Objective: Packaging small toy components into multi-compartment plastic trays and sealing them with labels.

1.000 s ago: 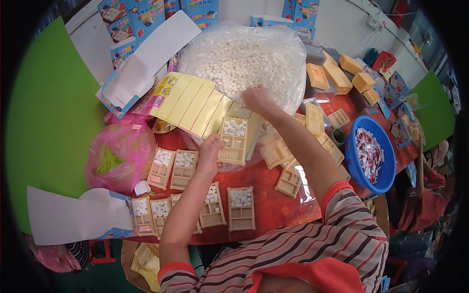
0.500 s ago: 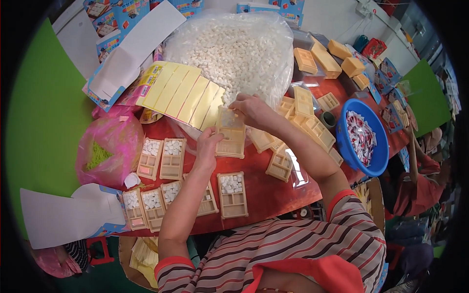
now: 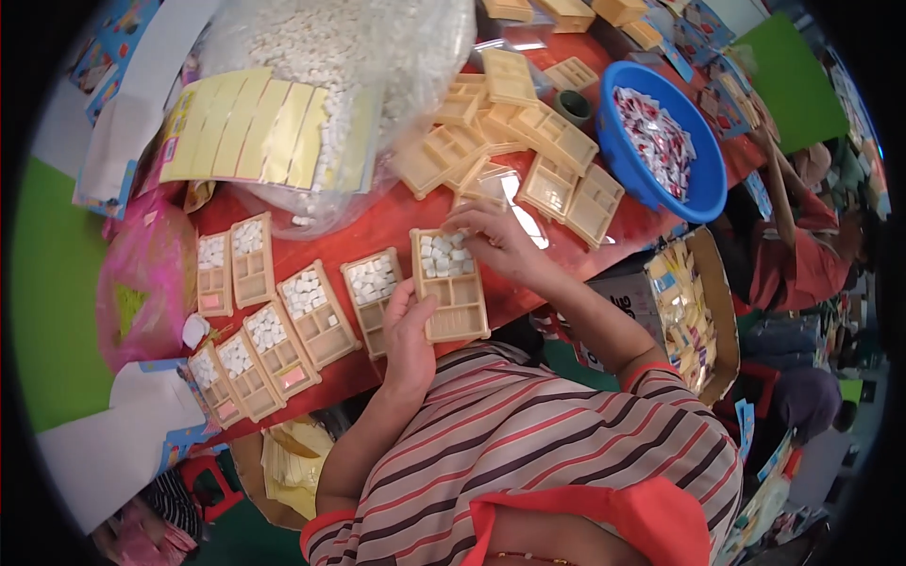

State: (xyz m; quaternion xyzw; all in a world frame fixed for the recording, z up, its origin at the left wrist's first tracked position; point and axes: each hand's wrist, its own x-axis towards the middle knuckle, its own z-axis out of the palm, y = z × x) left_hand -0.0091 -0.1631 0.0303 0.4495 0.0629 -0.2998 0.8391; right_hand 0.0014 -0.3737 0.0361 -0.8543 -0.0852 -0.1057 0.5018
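Observation:
My left hand [image 3: 411, 341] grips the left side of a cream plastic compartment tray [image 3: 457, 321], thumb on top, near the table's front edge. White cubes [image 3: 445, 255] fill its upper compartment; the smaller lower ones show bare. The fingers of my right hand [image 3: 502, 243] bend over the tray's upper right corner, beside the cubes. Just left of it lies another filled tray [image 3: 372, 283], partly hidden by my left hand. Several more trays [image 3: 314, 311] with white cubes lie further left, some with a pink piece in a lower compartment.
A large clear bag [image 3: 415, 57] of white cubes stands behind, with yellow card strips [image 3: 241, 132] over it. Bare trays [image 3: 510, 127] are heaped beyond my right hand. A blue basin [image 3: 613, 141] holds small packets. At left sits a pink bag [image 3: 142, 255]. Another person [image 3: 802, 264] is at right.
The view has shifted. My hands have brought the tray from beside the bag's opening to the front edge, and its upper compartment now holds white cubes. My right hand has left the bag.

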